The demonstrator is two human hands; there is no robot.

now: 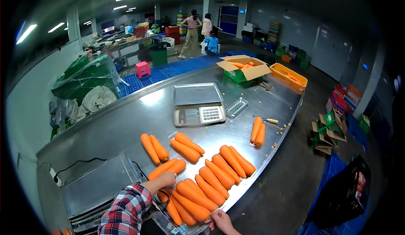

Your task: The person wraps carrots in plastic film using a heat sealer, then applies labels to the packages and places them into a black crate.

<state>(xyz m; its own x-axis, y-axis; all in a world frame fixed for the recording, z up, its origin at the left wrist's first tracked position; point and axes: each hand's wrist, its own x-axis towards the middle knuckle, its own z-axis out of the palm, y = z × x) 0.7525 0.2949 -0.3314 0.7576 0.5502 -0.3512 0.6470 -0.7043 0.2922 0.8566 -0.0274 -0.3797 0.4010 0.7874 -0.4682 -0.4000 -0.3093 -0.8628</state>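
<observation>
My left hand, in a plaid sleeve, is closed just above a group of large carrots; what its fingers hold is hidden. At the lower end of that group, my right hand pinches at the carrots' edge, where a thin clear glint shows; I cannot make out what is in it. Paired carrots lie right beyond my left hand. More carrots lie side by side to the right, and two further pairs sit behind. A flat wrapping machine with a metal top stands left of my left arm.
A digital scale stands mid-table beside a clear plastic tray. At right lie two carrots and a wooden-handled tool. A carton and a yellow crate hold carrots at the far end. Several people are beyond.
</observation>
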